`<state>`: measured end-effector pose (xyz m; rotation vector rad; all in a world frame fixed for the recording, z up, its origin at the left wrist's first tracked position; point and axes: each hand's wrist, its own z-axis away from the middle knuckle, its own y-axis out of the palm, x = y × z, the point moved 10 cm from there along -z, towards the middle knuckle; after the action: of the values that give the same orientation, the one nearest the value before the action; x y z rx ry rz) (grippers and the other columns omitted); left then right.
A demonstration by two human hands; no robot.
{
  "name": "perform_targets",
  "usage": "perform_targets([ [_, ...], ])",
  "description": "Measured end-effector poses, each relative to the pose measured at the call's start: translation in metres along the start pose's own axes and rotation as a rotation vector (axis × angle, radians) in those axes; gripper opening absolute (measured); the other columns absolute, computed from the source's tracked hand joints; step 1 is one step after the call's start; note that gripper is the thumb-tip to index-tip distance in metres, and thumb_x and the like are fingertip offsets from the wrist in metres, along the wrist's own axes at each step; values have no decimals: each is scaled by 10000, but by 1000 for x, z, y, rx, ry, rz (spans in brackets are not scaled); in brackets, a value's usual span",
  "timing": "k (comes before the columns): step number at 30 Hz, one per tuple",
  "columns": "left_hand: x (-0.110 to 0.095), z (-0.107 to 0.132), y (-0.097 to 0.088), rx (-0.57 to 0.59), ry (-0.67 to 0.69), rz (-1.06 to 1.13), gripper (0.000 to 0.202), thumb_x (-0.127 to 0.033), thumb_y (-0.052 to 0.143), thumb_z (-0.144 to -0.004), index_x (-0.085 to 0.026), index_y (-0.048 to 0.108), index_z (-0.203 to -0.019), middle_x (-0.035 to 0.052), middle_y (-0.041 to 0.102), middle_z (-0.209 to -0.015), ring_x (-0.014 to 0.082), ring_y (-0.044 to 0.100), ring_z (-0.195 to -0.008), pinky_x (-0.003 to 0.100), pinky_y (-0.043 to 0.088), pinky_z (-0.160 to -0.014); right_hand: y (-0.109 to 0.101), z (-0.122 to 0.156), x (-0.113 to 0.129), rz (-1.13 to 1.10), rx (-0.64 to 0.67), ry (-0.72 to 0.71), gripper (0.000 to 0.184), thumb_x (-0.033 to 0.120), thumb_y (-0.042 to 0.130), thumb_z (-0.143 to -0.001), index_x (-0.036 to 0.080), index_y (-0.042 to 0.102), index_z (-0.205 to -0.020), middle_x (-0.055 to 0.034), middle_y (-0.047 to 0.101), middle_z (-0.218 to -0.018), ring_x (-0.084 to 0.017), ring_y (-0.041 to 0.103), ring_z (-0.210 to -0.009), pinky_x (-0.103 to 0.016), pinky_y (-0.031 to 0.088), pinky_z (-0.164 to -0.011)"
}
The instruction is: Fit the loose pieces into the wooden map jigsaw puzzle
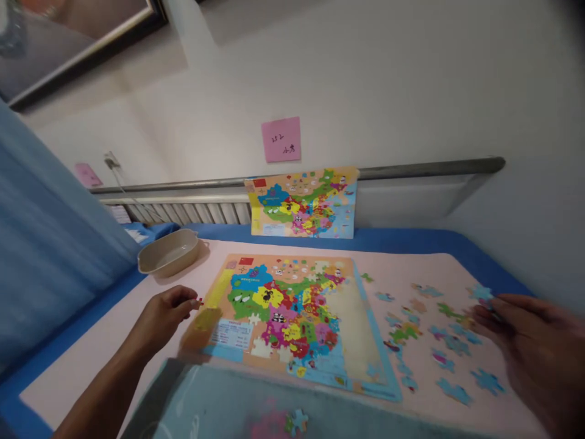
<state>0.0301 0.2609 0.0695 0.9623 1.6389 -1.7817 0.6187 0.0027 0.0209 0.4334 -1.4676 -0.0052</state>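
On the pink cloth lies a partly filled map jigsaw puzzle (278, 299), with bare patches on its right side and along its lower left. My left hand (169, 308) is at the puzzle's left edge, thumb and forefinger pinching a small red puzzle piece (200, 302). Over on the right, my right hand (530, 341) grips a light blue puzzle piece (481, 292) by its edge, above several loose puzzle pieces (452, 341). A few other pieces hide behind its fingers.
A picture of the same map (301, 204) leans against the wall rail (429, 167). A beige basin (169, 253) sits at the back left, near a blue curtain (55, 244). In front, a loose piece (298, 421) rests on a grey-blue cloth (219, 396). A pink note (281, 140) is on the wall.
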Motion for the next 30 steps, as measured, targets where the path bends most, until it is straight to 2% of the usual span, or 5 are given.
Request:
perform_targets([
  [6,-20,9,56,177,36,51,349,-470,715,-718,-184,637,-901,-11,630,-784,167,505,-691,272,377,-617,2,10,1,20,-20,25,214,140,742,-526,205,594,-667,-5,598,-587,-114,596,-515,-150,537,-417],
  [16,-71,68,138,560,87,103,192,-391,644,-749,-206,659,-799,-19,560,-684,163,464,-642,266,343,-585,9,23,6,18,28,-28,178,104,695,-582,174,598,-715,9,607,-584,-104,594,-522,-166,531,-464],
  [22,-59,131,174,818,-89,239,117,-296,552,-801,-200,618,-788,-16,542,-616,139,424,-522,262,304,-481,8,20,3,33,36,-48,151,88,685,-625,169,602,-720,-11,607,-587,-118,601,-538,-198,533,-494],
  [25,-56,148,181,777,28,64,88,-170,508,-779,-210,577,-743,-36,546,-623,136,439,-552,264,288,-485,7,19,3,15,36,-61,158,87,681,-603,171,599,-708,-6,608,-581,-122,598,-536,-203,530,-486],
  [30,-70,151,178,498,291,-344,118,-114,521,-712,-231,534,-701,-34,582,-672,166,527,-630,318,326,-573,9,25,10,14,54,-69,177,106,679,-575,178,609,-720,8,618,-586,-118,594,-538,-184,515,-466],
])
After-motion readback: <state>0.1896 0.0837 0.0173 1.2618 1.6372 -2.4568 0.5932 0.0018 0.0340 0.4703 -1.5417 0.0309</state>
